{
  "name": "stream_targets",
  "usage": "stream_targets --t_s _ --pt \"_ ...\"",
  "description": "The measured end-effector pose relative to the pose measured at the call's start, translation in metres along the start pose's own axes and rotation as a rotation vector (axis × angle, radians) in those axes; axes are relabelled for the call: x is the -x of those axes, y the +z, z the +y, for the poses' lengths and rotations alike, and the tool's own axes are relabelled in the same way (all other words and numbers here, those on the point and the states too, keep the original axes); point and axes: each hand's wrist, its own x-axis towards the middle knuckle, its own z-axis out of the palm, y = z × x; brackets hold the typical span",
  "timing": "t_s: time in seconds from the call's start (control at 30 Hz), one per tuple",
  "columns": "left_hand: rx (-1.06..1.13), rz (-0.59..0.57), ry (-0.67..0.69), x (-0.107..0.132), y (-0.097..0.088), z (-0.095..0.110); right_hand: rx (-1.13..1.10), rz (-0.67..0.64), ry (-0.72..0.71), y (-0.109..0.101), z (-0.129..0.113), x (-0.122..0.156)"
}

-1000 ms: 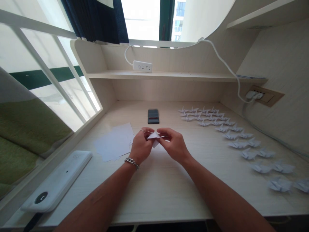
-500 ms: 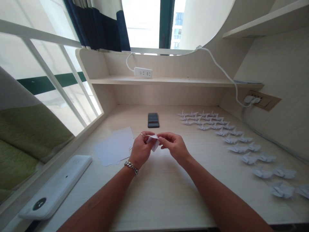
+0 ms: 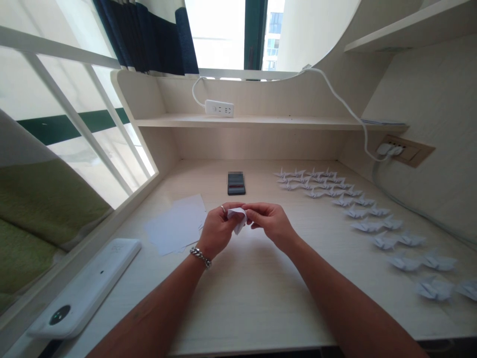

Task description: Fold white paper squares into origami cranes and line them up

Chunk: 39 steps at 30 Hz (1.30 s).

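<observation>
Both my hands meet over the middle of the pale wooden desk point(image 3: 238, 293) and pinch a small, partly folded white paper piece point(image 3: 238, 218). My left hand point(image 3: 215, 229), with a ring and a chain bracelet, grips its left side. My right hand point(image 3: 271, 223) grips its right side with closed fingertips. A loose stack of white paper sheets point(image 3: 178, 224) lies just left of my left hand. Several finished white paper cranes point(image 3: 367, 218) stand in two rows running from the desk's back to its right front.
A dark phone point(image 3: 236, 183) lies behind my hands. A white flat device point(image 3: 86, 286) rests at the desk's left front edge. A white power strip point(image 3: 219, 108) sits on the shelf, its cable running to a wall socket point(image 3: 398, 148) at right.
The paper piece has been folded narrower between my fingers and my hands have drawn closer together. The view shifted slightly.
</observation>
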Motion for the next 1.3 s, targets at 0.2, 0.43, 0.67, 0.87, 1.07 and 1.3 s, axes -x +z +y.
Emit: stream_targets --t_s 0.2,0.43,0.67,0.87,1.07,1.3 --pt "-0.087 -0.021 0.038 0.0 -0.002 0.0 0.053 0.007 -0.033 -0.002 0.001 -0.002" --pt "-0.169 0.016 0.075 0.0 0.0 0.003 0.088 -0.009 -0.088 -0.001 0.002 0.0" --pt "-0.248 0.032 0.084 0.0 0.0 0.003 0.254 0.052 -0.17 0.002 -0.001 0.004" --pt "-0.245 0.061 0.048 -0.002 0.0 0.001 0.393 0.097 -0.243 0.002 -0.003 0.004" --pt "-0.072 0.057 -0.052 -0.002 0.003 -0.003 0.451 0.174 -0.258 0.001 -0.001 0.003" --pt "0.081 -0.012 -0.152 0.001 0.005 0.008 0.406 0.236 -0.251 0.003 0.001 0.004"
